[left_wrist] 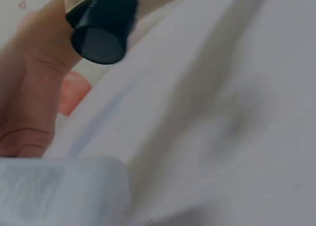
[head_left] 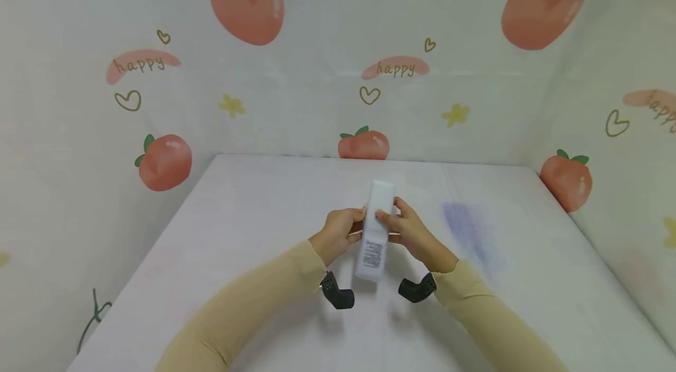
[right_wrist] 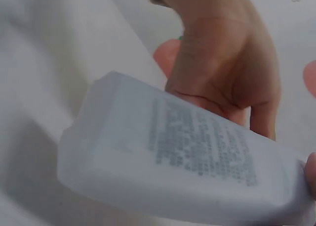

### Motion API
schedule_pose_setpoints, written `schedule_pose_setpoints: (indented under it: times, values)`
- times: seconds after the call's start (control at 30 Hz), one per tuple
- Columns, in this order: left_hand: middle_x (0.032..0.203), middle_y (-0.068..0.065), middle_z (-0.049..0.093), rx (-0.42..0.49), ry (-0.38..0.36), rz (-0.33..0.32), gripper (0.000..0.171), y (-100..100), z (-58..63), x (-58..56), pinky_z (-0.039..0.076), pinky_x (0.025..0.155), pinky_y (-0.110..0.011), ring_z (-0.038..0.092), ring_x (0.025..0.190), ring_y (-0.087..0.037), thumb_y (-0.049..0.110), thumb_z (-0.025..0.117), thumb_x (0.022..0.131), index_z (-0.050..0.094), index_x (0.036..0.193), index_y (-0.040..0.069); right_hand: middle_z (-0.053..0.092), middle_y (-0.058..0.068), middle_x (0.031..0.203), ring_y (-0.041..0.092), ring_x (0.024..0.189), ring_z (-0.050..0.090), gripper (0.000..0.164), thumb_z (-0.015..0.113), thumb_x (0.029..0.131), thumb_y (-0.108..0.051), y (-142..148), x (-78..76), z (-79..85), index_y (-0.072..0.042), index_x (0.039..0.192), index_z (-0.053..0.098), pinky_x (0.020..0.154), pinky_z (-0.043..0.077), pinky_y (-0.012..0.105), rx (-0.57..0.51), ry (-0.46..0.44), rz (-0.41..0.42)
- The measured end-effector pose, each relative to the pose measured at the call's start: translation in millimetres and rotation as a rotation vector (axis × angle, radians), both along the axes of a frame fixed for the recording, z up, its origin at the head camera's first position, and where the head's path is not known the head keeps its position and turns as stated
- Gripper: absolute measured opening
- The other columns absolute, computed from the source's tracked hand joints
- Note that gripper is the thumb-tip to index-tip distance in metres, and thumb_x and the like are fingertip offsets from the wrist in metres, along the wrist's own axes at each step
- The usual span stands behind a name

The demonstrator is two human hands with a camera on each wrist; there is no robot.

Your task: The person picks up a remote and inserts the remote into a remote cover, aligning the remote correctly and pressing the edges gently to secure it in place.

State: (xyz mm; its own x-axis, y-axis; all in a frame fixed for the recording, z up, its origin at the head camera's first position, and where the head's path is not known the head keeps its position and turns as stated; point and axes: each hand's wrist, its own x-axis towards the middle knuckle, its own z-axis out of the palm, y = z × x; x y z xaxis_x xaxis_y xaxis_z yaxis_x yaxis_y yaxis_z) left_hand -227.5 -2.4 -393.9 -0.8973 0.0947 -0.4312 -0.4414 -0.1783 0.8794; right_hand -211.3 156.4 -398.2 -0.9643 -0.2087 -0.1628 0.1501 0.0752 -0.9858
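Both hands hold a long white plastic bottle (head_left: pixel 376 225) above the table, tilted with its far end up. Small grey print covers the lower part of its face, also seen on the bottle (right_wrist: pixel 163 152) in the right wrist view. My left hand (head_left: pixel 338 232) grips its left side, thumb along the edge. From the right, my right hand (head_left: pixel 417 236) pinches it, thumb on the front face and fingers behind. In the left wrist view only one end of the bottle (left_wrist: pixel 74 191) shows, with the right hand (left_wrist: pixel 29 102) beyond it.
A white-covered table (head_left: pixel 237 202) spreads under the hands, with a bluish-purple smudge (head_left: pixel 470 231) right of them. Behind it hangs a white curtain (head_left: pixel 317 37) printed with peaches. Black wrist cameras (head_left: pixel 338 293) sit at both cuffs. A green cord (head_left: pixel 95 316) lies at the left edge.
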Motion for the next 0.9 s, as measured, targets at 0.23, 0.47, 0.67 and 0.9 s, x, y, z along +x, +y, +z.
schedule_pose_setpoints:
  times: [0.23, 0.47, 0.67, 0.9]
  values:
    - [0.108, -0.009, 0.063, -0.030, 0.258, -0.186, 0.033, -11, 2.6, 1.0, 0.057, 0.084, -0.037, 0.065, 0.088, -0.019, 0.019, 0.066, 0.093, 0.055, 0.123, 0.015, 0.058, 0.003, 0.110, 0.015, 0.093, 0.065, 0.054, 0.052, 0.100, -0.025, 8, -1.5, 12.8, -0.007, 0.144, 0.026, 0.084, 0.054, 0.036, -0.086, -0.036, 0.049]
    - [0.110, -0.013, 0.065, -0.167, 0.274, -0.325, 0.035, -14, 12.9, -1.8, 0.057, 0.085, -0.040, 0.066, 0.091, -0.022, 0.023, 0.069, 0.091, 0.057, 0.121, 0.010, 0.054, 0.004, 0.114, 0.016, 0.097, 0.062, 0.051, 0.044, 0.103, -0.035, 7, -1.6, 22.8, -0.007, 0.142, 0.028, 0.087, 0.053, 0.035, -0.068, -0.057, 0.070]
    - [0.107, -0.013, 0.065, -0.225, 0.273, -0.356, 0.041, -11, 10.5, -4.6, 0.057, 0.082, -0.039, 0.066, 0.090, -0.022, 0.024, 0.073, 0.087, 0.059, 0.122, 0.008, 0.047, 0.016, 0.132, 0.023, 0.109, 0.060, 0.055, 0.042, 0.104, -0.036, 2, -0.9, 21.6, -0.011, 0.148, 0.022, 0.092, 0.051, 0.042, -0.034, -0.071, 0.074]
    - [0.111, -0.013, 0.067, -0.216, 0.302, -0.230, 0.045, -14, 14.3, -6.6, 0.056, 0.085, -0.039, 0.068, 0.090, -0.022, 0.026, 0.073, 0.087, 0.059, 0.127, 0.010, 0.053, 0.005, 0.113, 0.013, 0.093, 0.060, 0.055, 0.049, 0.102, -0.028, -3, 3.5, 19.0, 0.004, 0.141, 0.027, 0.081, 0.052, 0.023, -0.259, -0.140, -0.038]
